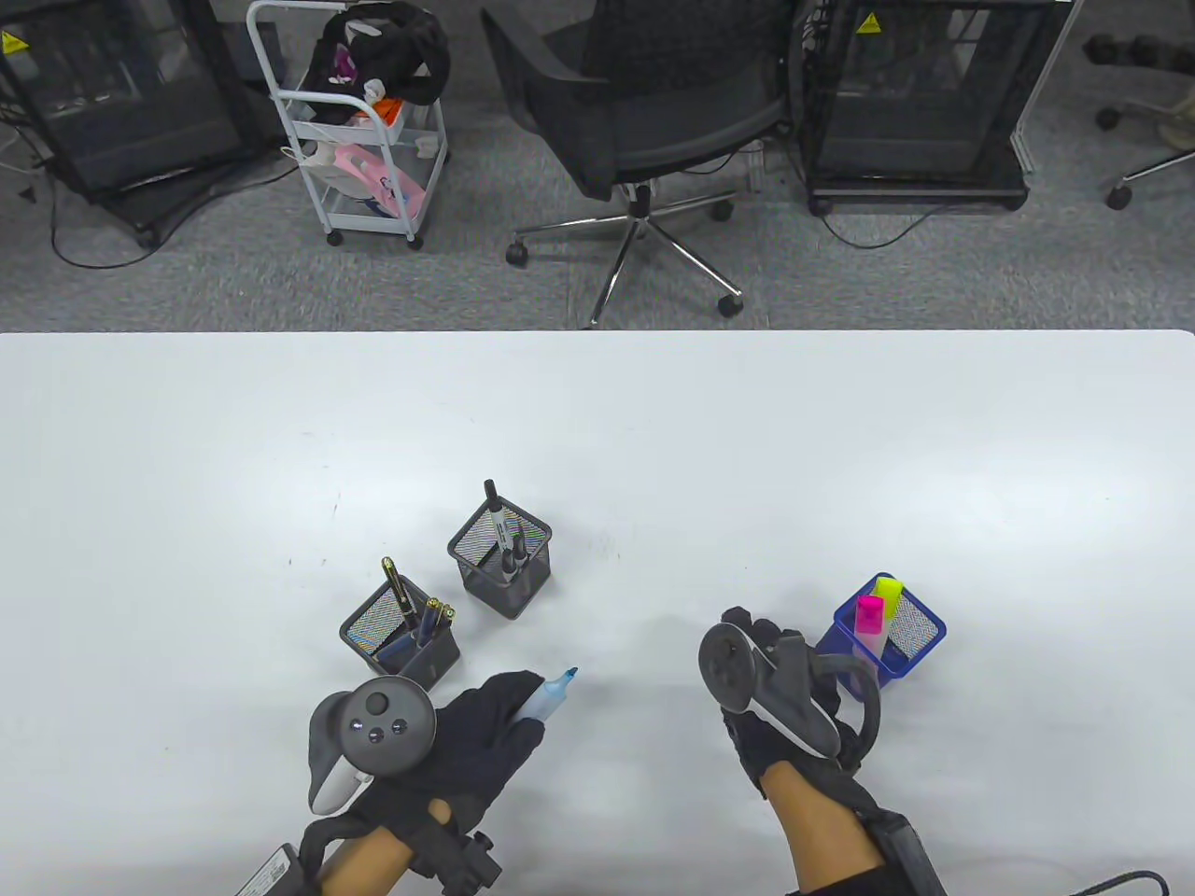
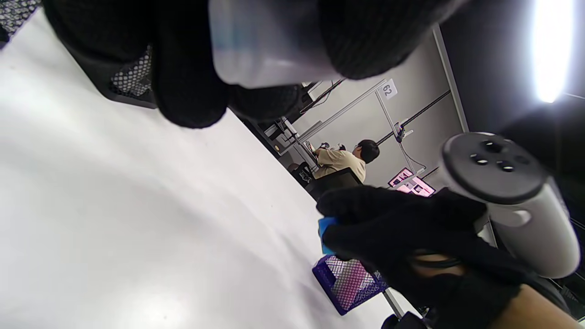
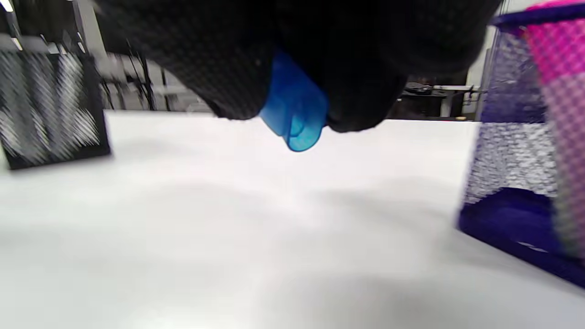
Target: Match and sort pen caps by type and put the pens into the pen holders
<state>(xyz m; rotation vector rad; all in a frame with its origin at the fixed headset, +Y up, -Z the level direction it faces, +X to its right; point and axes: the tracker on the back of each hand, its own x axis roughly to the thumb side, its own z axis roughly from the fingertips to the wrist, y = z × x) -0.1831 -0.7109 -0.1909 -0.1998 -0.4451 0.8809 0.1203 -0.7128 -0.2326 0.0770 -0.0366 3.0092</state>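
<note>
Left hand (image 1: 471,737), near-centre of the desk (image 1: 747,448): gloved fingers curled round an uncapped blue highlighter (image 1: 553,695), whose tip points up and to the right, clear of the desk surface. Right hand (image 1: 775,691), well apart to the right: fingers closed on a blue cap (image 3: 295,109), seen between the fingertips in both wrist views, held just above the desk. A tracker sits on the back of each hand.

Just beyond the left hand stands a black mesh holder (image 1: 400,639) with dark pens with gold clips; farther and slightly right of it, a second black mesh holder (image 1: 499,557) with black markers, one projecting upward. Just to the right of the right hand stands a blue mesh holder (image 1: 892,630) containing a pink highlighter (image 1: 869,623) and a yellow highlighter (image 1: 888,595). The desk between the two hands lies bare.

Beyond the far desk edge: an office chair (image 1: 644,121), a white trolley (image 1: 359,140) and two black cabinets on grey carpet.
</note>
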